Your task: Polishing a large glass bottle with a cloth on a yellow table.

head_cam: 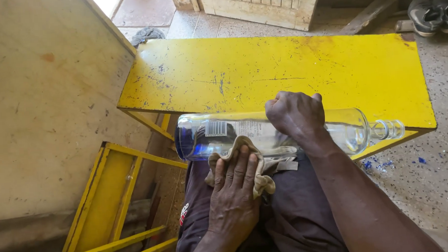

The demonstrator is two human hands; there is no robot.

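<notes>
A clear glass bottle (345, 128) lies on its side across my lap, neck pointing right, its base tinted blue at the left. My right hand (295, 115) is wrapped over the bottle's middle and grips it. My left hand (234, 188) presses a beige cloth (261, 182) against the near side of the bottle, just under its white label (234, 129). The fingers of that hand lie spread on the cloth.
A scratched yellow bench top (282, 68) stands just beyond the bottle. A yellow metal frame (106, 196) sits at lower left beside a pale wall (46, 98). Dark shoes (433, 11) and a wooden crate (264, 3) rest on the speckled floor behind.
</notes>
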